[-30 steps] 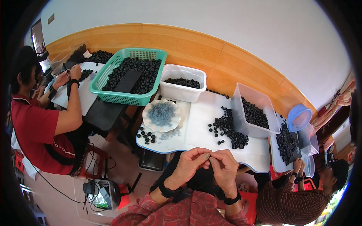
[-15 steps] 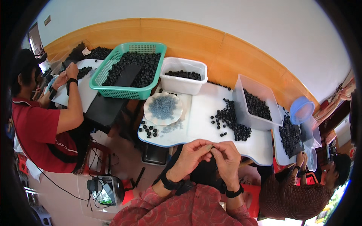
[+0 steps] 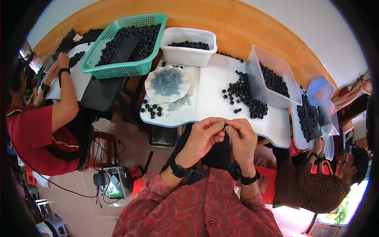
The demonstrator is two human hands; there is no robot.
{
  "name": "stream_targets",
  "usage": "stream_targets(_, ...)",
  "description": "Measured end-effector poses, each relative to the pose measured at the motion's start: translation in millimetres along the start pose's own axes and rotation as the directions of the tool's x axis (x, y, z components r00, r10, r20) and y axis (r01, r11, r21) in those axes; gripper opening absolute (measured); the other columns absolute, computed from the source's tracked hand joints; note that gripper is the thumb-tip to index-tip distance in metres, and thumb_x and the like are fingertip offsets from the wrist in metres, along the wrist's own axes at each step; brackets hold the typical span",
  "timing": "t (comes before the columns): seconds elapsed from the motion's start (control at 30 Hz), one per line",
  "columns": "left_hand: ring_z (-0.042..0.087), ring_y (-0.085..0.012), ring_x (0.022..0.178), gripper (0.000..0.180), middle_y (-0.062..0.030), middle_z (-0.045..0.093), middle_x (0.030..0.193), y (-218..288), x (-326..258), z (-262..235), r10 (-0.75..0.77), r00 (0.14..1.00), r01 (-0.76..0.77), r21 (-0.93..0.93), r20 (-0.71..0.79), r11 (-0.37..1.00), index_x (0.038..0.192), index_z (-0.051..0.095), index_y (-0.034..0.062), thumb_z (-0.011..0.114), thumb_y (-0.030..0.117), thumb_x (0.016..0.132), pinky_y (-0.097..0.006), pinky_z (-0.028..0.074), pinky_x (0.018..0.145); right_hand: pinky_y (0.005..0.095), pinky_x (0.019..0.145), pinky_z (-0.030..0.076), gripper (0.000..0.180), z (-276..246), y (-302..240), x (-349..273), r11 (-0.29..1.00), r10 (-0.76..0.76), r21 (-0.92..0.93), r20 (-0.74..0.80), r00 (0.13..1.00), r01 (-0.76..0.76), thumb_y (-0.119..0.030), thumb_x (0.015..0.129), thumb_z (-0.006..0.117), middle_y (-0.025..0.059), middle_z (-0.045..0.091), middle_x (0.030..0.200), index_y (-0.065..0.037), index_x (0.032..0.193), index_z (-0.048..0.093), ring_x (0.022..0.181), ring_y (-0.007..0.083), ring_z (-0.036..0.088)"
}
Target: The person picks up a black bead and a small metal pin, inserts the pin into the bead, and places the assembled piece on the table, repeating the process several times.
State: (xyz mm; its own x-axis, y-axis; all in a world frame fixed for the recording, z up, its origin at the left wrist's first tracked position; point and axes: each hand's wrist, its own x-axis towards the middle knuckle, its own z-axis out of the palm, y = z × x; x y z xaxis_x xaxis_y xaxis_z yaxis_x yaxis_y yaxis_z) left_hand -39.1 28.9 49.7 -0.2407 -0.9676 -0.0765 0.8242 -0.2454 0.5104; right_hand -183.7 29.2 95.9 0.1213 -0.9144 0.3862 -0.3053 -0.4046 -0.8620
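My left hand (image 3: 202, 137) and my right hand (image 3: 241, 138) meet just in front of the table's near edge. Both are closed, thumbs and fingertips pinching one small dark piece (image 3: 225, 125), mostly covered by the fingers. Beyond them on the white table (image 3: 213, 91) lies a loose heap of small round black parts (image 3: 246, 94). To the left, a pale scalloped plate (image 3: 150, 87) holds many tiny translucent grey-blue pieces. Some of these pieces are scattered beside it, and several black round parts (image 3: 153, 108) lie at that corner.
Behind the plate stand a green basket (image 3: 114, 72) and a white tub (image 3: 183, 57), both with black parts. A clear bin (image 3: 268, 96) of them is at right, near a blue basket (image 3: 318, 91). Co-workers sit left (image 3: 35, 134) and right (image 3: 312, 185). Cables (image 3: 103, 185) hang low left.
The view has tilted, so the table and bins sit higher in the picture. My hands stay together, fingertips still pinching the small dark piece.
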Motion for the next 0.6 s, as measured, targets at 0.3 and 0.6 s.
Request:
stream_targets(0.3, 0.066, -0.0128, 0.080, 0.025, -0.0071, 0.069, 0.092, -1.3, -1.9, -8.6, 0.038, 0.999, -0.036, -0.057, 0.035, 0.998, 0.121, 0.065, -0.0022, 0.059, 0.009, 0.101, -0.025, 0.056, 0.072, 0.0230, 0.079, 0.048, 0.017, 7.2, 8.5, -3.3, 0.959, 0.203, 0.208, -0.023, 0.979, -0.194, 0.005, 0.091, 0.064, 0.0039, 0.063, 0.099, 0.000, 0.106, 0.070, 0.088, 0.0106, 0.060)
stream_targets(0.6, 0.069, -0.0127, 0.085, 0.025, -0.0073, 0.070, 0.098, -7.3, 5.8, -16.6, 0.096, 0.994, -0.093, -0.049, 0.052, 0.994, 0.122, 0.064, -0.0023, 0.061, 0.007, 0.099, -0.027, 0.060, 0.077, 0.0228, 0.079, 0.047, 0.014, 11.5, 12.7, 1.6, 0.968, 0.157, 0.206, -0.050, 0.986, -0.144, 0.003, 0.091, 0.066, 0.0031, 0.062, 0.101, 0.000, 0.105, 0.069, 0.089, 0.0099, 0.058)
